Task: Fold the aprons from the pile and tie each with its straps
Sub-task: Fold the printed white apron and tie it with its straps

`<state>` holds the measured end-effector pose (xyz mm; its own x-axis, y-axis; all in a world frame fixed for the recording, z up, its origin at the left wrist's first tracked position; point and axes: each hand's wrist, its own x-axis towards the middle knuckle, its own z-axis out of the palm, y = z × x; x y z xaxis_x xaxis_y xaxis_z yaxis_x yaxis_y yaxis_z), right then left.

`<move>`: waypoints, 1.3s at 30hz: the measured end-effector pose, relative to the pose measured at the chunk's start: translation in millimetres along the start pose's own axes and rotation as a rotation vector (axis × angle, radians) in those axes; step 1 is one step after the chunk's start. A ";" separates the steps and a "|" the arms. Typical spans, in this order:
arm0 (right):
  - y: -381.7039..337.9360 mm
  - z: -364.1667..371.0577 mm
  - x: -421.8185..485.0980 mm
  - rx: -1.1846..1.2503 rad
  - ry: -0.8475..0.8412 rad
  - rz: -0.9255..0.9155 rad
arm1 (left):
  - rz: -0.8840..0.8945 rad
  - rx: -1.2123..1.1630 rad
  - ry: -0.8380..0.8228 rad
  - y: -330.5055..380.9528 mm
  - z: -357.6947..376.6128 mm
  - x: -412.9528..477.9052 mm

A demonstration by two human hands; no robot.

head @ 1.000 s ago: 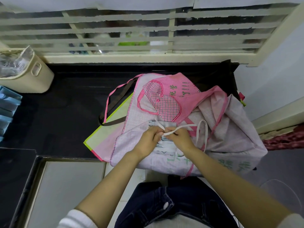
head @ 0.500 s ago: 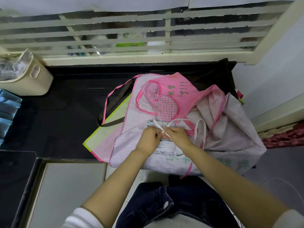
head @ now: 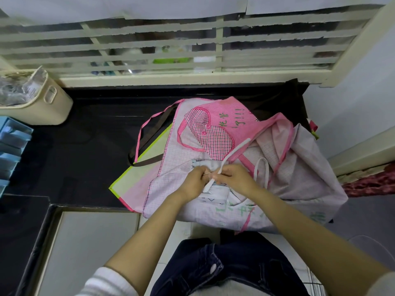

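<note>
Black counter (head: 96,135), apron pile (head: 303,167), green lettering (head: 232,119) ending "!!!"; left hand (head: 193,180) and right hand (head: 237,178) pinching white strap (head: 236,149).

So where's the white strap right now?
In the head view the white strap is near the centre, pinched by the left hand and right hand over the folded apron, its end beside the pink pocket.

1. Pink bib of top apron (head: 215,111): green CJK chars, 2 short rows, can't read for sure; ends w/ a row of "!" marks.
2. Pale checked apron (head: 299,189), front edge: big faded green chars, cut by folds, illegible.
3. Folded white apron (head: 215,192), partly under left hand (head: 193,180) & right hand (head: 237,178) pinching white strap (head: 235,149): dark print, unreadable.
</note>
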<state>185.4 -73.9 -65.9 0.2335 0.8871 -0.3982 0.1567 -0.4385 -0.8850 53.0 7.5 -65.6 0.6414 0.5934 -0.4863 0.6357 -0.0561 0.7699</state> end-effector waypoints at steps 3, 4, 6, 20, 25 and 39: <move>-2.5 1.9 4.8 -0.177 0.124 -0.104 | -0.044 -0.029 0.012 1.9 0.4 -0.8; -4.2 4.6 5.5 -0.195 0.176 -0.114 | -0.052 -0.044 0.029 2.8 0.9 -1.7; -6.6 11.4 6.9 -0.162 0.262 -0.116 | -0.071 -0.108 0.073 4.3 2.6 -4.9; 3.5 22.7 -2.6 0.270 0.365 -0.063 | -0.321 -0.519 0.221 23.5 10.4 -0.4; -2.1 22.9 1.7 0.240 0.339 -0.024 | -0.408 -0.707 0.303 28.5 9.5 0.9; 24.3 9.8 -1.4 0.155 0.483 0.432 | -0.628 -0.786 0.493 24.2 10.8 -8.9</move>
<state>179.5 -84.3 -89.2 0.6539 0.4561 -0.6036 -0.1790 -0.6819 -0.7092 67.4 -7.8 -47.1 -0.0488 0.6009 -0.7978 0.2268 0.7846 0.5770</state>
